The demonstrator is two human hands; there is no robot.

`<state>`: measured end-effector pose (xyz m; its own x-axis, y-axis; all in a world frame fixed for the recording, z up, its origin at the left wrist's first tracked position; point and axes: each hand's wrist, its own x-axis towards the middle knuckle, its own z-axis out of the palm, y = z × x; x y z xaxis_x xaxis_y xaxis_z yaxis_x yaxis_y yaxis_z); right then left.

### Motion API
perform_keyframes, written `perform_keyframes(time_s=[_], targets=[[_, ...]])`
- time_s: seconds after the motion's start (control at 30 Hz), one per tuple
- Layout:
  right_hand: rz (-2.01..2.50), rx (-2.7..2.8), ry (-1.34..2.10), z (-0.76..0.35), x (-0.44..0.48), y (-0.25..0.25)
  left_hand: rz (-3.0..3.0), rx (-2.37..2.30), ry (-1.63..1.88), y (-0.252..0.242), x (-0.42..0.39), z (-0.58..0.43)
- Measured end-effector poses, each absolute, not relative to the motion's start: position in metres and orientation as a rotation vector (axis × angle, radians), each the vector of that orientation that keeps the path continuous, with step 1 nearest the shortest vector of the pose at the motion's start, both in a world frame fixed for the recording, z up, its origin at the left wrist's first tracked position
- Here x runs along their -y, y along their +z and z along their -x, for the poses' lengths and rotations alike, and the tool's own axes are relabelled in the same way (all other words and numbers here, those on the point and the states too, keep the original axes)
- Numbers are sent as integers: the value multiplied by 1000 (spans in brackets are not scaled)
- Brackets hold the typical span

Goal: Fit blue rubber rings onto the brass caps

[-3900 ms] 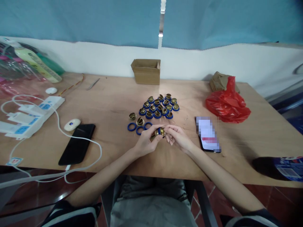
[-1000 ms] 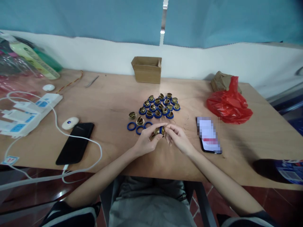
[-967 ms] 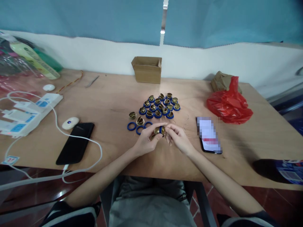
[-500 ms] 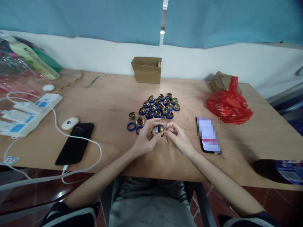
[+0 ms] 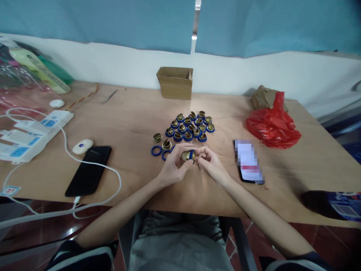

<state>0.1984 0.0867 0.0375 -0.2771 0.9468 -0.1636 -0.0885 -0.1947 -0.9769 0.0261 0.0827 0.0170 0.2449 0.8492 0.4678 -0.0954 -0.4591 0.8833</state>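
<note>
My left hand (image 5: 174,165) is closed around a small round brass fitting (image 5: 185,155), held sideways just above the table. A blue ring (image 5: 191,154) circles the fitting near its right end. The fingers of my right hand (image 5: 208,160) are pinched together at that same end; their exact grip is partly hidden. Beyond my hands sit several brass fittings (image 5: 187,128) with blue rings around their bases. Two more fittings (image 5: 158,137) at the left of the group show pale rims. Loose blue rings (image 5: 156,150) lie beside my left hand, one partly covered by it.
An open cardboard box (image 5: 176,88) stands against the wall. On the right are a red plastic bag (image 5: 273,124), a lit phone (image 5: 249,162) and a dark bottle (image 5: 329,203). To the left lie a black phone (image 5: 88,171), white cables and a power strip (image 5: 36,135).
The fitting has shifted very slightly to the right in my hands, showing more of its brass body. Both hands stay in nearly the same place; the things on the table have not moved.
</note>
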Motion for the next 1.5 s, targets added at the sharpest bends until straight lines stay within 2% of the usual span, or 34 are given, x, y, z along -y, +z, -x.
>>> perform_keyframes(time_s=[0.93, 1.5], targets=[[1143, 1201, 1540, -200, -88, 40, -1650, -818, 1418, 13, -82, -32], [1051, 1308, 1436, -198, -83, 48, -1959, -1011, 1389, 17, -80, -27]])
